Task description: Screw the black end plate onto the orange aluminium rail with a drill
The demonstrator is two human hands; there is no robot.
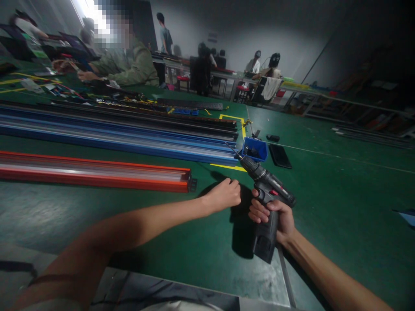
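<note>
My right hand (272, 216) is wrapped round the handle of a black cordless drill (266, 185), whose long thin bit points up and to the left. My left hand (223, 194) is curled closed just left of the drill, above the green table; whatever its fingers hold, if anything, is hidden. Near that hand lies an orange-red channel profile (129, 175) with a dark end cap (192, 183) at its right end. Beyond the drill's tip, a small blue bin (255, 149) holds dark small parts.
Several blue profiles (145, 144) and black profiles (162, 119) lie behind the orange-red one. A dark phone-like slab (280, 156) sits right of the bin. Yellow tape (231, 117) marks the green tabletop (340, 207). Across the table, a person in a green jacket (136, 65) handles small parts.
</note>
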